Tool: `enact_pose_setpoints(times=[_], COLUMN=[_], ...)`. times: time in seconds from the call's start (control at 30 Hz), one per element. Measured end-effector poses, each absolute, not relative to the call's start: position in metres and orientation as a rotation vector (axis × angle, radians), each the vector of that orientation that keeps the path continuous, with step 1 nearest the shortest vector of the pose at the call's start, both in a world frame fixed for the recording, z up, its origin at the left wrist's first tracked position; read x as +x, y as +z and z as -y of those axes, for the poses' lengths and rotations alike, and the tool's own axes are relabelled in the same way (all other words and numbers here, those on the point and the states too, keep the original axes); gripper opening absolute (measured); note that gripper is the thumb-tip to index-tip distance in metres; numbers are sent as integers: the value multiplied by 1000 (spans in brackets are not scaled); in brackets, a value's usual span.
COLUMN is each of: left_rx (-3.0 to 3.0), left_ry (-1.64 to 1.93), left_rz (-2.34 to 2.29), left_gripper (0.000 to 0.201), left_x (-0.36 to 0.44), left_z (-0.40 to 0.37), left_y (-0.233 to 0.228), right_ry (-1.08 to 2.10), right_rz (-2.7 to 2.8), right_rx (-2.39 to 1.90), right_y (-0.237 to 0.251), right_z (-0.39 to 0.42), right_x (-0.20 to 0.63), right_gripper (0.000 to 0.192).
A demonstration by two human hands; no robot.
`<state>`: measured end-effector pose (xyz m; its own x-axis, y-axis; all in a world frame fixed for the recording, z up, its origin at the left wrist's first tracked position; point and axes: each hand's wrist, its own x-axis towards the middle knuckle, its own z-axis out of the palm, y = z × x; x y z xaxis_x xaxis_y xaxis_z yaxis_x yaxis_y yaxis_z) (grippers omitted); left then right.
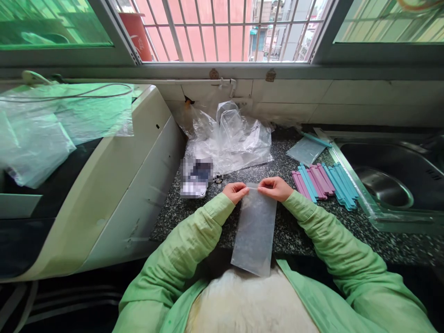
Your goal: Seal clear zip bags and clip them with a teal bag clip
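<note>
A clear, flat plastic bag (255, 231) hangs from both hands over the counter's front edge, its lower end near my chest. My left hand (236, 191) pinches the bag's upper left corner between thumb and finger. At the upper right corner, my right hand (275, 188) pinches it the same way. Right of that hand lie pink bag sealing clips (316, 181) and blue ones (339, 186), side by side in a row. Behind them rests another clear bag (307, 149) with a blue clip (317, 139) along its edge.
Crumpled clear plastic (232, 138) is heaped at the back of the speckled counter (222, 231). A pixelated phone-like object (196, 178) lies left of my hands. A steel sink (376, 217) borders the right side; a bulky cream appliance (138, 171) with plastic sheeting stands left. A barred window is ahead.
</note>
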<state>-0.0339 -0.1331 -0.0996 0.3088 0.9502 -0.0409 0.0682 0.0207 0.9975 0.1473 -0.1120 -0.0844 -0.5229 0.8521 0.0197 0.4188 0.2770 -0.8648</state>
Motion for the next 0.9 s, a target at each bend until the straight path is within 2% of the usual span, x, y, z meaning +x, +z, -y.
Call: enact_pose_setpoints(times=[0.2,0.57,0.7,0.9], left_rx=[1399,1374,1367,1377], left_ry=[927,899,905,973], left_rz=[-1009,-1025,-1031,-1071], left_gripper=[43,44,42,39], left_x=[-33,-35,-34,-36], left_z=[136,133,132,133], left_y=[-98,-108,-107,-99], right_ry=[1149,925,989,1247], right_rz=[2116,2210,2192,2091], right_rx=[-1113,-1066,-1100,-1171], right_y=[-83,-81,-81,-76], right_z=[111,119,118,112], right_x=[151,142,144,155], right_gripper=[31,26,29,36])
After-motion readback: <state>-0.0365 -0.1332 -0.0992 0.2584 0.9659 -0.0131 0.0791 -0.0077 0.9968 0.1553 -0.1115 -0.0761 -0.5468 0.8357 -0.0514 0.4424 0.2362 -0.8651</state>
